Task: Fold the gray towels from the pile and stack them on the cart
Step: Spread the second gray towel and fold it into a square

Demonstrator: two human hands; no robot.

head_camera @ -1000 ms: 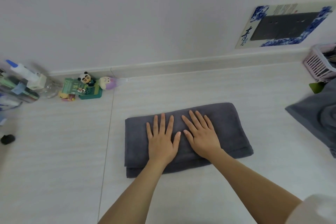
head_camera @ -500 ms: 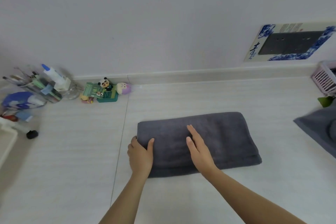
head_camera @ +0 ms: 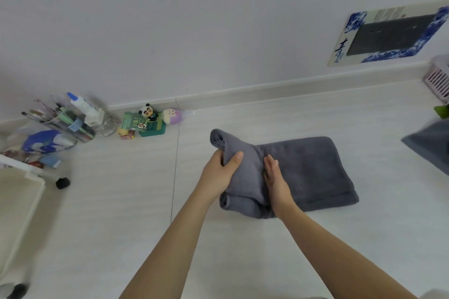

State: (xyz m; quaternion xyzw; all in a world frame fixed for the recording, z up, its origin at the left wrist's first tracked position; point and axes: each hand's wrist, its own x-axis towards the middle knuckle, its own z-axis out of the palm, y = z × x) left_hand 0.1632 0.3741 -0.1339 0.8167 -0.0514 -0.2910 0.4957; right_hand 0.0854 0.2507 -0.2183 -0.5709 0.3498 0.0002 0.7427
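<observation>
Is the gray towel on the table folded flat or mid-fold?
Mid-fold: the left hand lifts the gray towel's left end; the right hand presses its middle.

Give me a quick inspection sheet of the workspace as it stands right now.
Surface: pale floor, seam line running through it.
Job's things: gray towel, left end lifted off the floor; more gray cloth at the right edge; white cart partly in view at left.
Clutter: panda figure, green toy box, brush jar, pink basket.
Grippers: left hand grips the towel's raised end; right hand presses flat on its middle.
Cables: nothing seen.
Surroundings: white wall, blue-patterned board leaning on it.
</observation>
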